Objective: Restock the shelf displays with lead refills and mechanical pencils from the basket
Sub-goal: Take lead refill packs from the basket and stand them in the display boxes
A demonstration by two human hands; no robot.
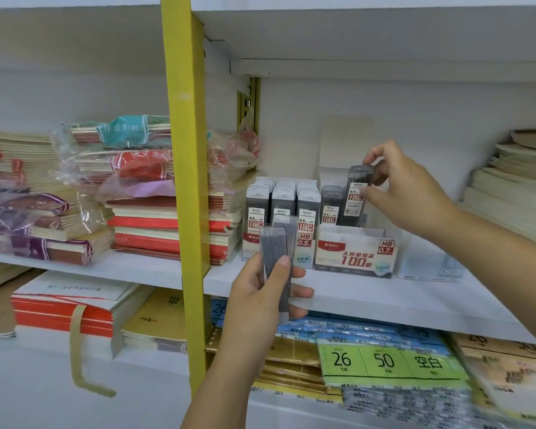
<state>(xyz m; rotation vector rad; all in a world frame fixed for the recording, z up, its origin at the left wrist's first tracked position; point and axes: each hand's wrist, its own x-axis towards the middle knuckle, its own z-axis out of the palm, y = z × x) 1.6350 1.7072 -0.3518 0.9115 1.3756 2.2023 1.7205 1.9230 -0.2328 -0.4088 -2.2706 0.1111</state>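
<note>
- Right hand (409, 187) pinches one lead refill case (357, 196) near its top, upright, over the HB 0.7 display box (350, 257) and beside a seated case (331, 204).
- Left hand (260, 300) grips the spare refill cases (277, 247), held before the shelf (384, 301).
- Risk: the high pinch lets the case swing, so it may catch the box wall or topple its neighbour.
- Pose: right wrist bent down, fingers curled; left thumb lies across the spares.

Left grip (260, 292), right grip (406, 187), bare forearms (223, 382)
</note>
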